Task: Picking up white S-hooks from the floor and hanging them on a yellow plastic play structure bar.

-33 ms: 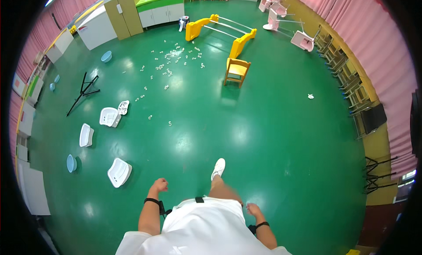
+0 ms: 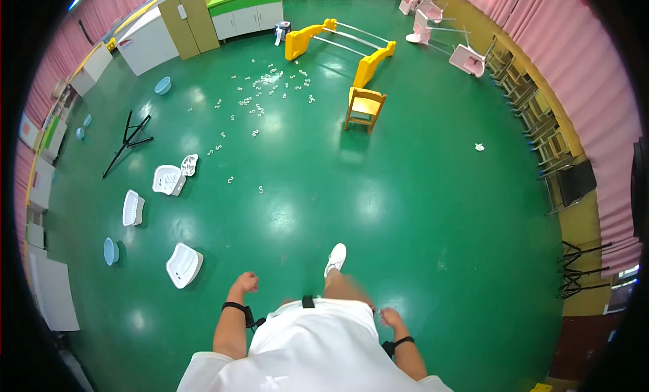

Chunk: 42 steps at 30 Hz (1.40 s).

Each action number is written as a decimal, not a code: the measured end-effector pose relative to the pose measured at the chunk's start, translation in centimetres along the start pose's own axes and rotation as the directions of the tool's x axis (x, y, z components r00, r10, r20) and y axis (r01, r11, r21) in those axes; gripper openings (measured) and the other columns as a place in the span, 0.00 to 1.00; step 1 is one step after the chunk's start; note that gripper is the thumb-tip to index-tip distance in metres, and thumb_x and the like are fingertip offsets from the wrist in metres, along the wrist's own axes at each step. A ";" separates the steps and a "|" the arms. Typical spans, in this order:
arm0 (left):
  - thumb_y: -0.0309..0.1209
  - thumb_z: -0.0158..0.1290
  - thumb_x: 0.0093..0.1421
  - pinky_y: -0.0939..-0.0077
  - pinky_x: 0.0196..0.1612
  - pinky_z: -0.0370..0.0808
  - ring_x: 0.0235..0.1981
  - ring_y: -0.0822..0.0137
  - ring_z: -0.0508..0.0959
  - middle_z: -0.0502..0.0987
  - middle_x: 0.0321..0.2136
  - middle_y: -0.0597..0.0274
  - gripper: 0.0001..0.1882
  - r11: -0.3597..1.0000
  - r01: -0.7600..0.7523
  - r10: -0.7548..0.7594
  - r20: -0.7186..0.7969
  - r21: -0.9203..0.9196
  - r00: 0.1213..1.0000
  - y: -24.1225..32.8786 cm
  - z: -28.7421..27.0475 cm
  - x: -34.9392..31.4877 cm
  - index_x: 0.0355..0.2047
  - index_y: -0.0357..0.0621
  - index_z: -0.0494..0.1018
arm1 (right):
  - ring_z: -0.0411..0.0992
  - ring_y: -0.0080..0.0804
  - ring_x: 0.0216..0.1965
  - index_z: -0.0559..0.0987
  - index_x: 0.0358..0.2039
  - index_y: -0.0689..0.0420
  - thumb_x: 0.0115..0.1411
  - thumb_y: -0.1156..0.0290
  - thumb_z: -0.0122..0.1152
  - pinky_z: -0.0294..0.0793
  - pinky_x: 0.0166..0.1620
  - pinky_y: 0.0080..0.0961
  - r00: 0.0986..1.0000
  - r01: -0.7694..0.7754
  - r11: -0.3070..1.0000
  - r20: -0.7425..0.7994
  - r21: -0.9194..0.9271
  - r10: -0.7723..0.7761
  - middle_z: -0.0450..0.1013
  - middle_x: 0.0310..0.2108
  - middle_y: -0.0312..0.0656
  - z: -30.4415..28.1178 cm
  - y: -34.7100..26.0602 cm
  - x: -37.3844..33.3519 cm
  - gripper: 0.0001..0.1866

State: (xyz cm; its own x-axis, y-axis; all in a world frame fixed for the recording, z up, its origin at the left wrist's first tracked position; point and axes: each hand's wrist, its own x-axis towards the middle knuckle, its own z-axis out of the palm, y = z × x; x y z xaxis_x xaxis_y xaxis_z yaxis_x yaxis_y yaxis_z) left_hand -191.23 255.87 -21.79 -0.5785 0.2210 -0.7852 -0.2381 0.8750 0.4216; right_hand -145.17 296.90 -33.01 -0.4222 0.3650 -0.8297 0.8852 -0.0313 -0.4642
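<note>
My left hand [image 2: 247, 282] hangs beside my body at the lower middle, fingers curled in and nothing seen in them. On the other side my right hand [image 2: 390, 317] is also loosely curled, with no object showing. Both wrists wear black bands. Neither hand touches anything; closest to the left one is a white plastic basket [image 2: 184, 265] lying on the green floor. My foot in a white shoe [image 2: 336, 258] is stepped forward. Many S-shaped white hooks [image 2: 261, 189] lie scattered over the floor ahead and to the left.
Left stand more white baskets [image 2: 168, 180], [image 2: 133, 208], a blue basin [image 2: 111, 251] and a black folding stand [image 2: 127, 143]. Ahead are a wooden chair [image 2: 365, 110] and a yellow frame with metal bars [image 2: 368, 69]. Stacked chairs [image 2: 534, 115] line the right wall. A crumpled white piece [image 2: 479, 147] lies right.
My right hand has risen very slightly. Otherwise the scene looks the same.
</note>
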 end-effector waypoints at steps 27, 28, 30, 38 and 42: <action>0.30 0.50 0.57 0.67 0.31 0.79 0.27 0.61 0.82 0.81 0.28 0.51 0.16 0.984 0.108 -0.113 -0.025 -0.141 0.993 43.6 -29.5 36.8 0.44 0.34 0.74 | 0.74 0.30 0.32 0.77 0.35 0.61 0.58 0.68 0.51 0.75 0.37 0.28 0.950 0.266 0.963 0.157 0.041 -0.269 0.76 0.31 0.42 -23.5 -78.3 36.2 0.11; 0.30 0.50 0.57 0.67 0.31 0.79 0.27 0.61 0.82 0.81 0.28 0.51 0.16 0.987 0.105 -0.109 -0.023 -0.122 0.994 46.3 -30.9 38.3 0.44 0.34 0.74 | 0.74 0.30 0.32 0.77 0.35 0.61 0.58 0.68 0.51 0.75 0.37 0.28 0.952 0.261 0.963 0.149 0.059 -0.267 0.76 0.31 0.42 -24.0 -80.4 37.9 0.11; 0.31 0.51 0.58 0.67 0.32 0.79 0.27 0.61 0.82 0.81 0.28 0.51 0.15 0.979 0.088 -0.094 -0.025 -0.184 0.995 51.0 -33.5 41.6 0.42 0.34 0.75 | 0.74 0.29 0.31 0.76 0.36 0.61 0.59 0.67 0.51 0.75 0.37 0.28 0.958 0.169 0.966 0.200 0.195 -0.208 0.75 0.31 0.41 -25.1 -84.3 41.5 0.11; 0.30 0.49 0.60 0.68 0.30 0.78 0.25 0.63 0.81 0.80 0.26 0.53 0.13 0.991 0.121 -0.117 0.054 -0.065 0.992 64.0 -42.5 54.0 0.40 0.34 0.74 | 0.73 0.28 0.29 0.76 0.36 0.60 0.59 0.67 0.53 0.75 0.35 0.26 0.952 0.200 0.948 0.179 0.249 -0.248 0.74 0.30 0.39 -32.6 -102.2 55.3 0.10; 0.30 0.49 0.60 0.69 0.29 0.78 0.24 0.63 0.80 0.80 0.26 0.52 0.13 0.985 -0.037 0.023 -0.081 -0.170 0.996 70.5 -47.9 59.5 0.42 0.33 0.73 | 0.73 0.28 0.28 0.75 0.33 0.60 0.59 0.67 0.53 0.75 0.33 0.25 0.951 0.257 0.945 0.121 0.203 -0.285 0.74 0.29 0.39 -36.8 -112.0 59.5 0.09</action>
State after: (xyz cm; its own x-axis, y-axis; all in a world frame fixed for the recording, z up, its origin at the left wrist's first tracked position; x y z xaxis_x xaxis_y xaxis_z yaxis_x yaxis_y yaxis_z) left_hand -279.77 310.11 -17.01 -0.6453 0.2055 -0.7358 -0.3455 0.7805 0.5210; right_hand -262.24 356.39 -18.99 -0.6772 0.2431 -0.6945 0.6881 -0.1249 -0.7148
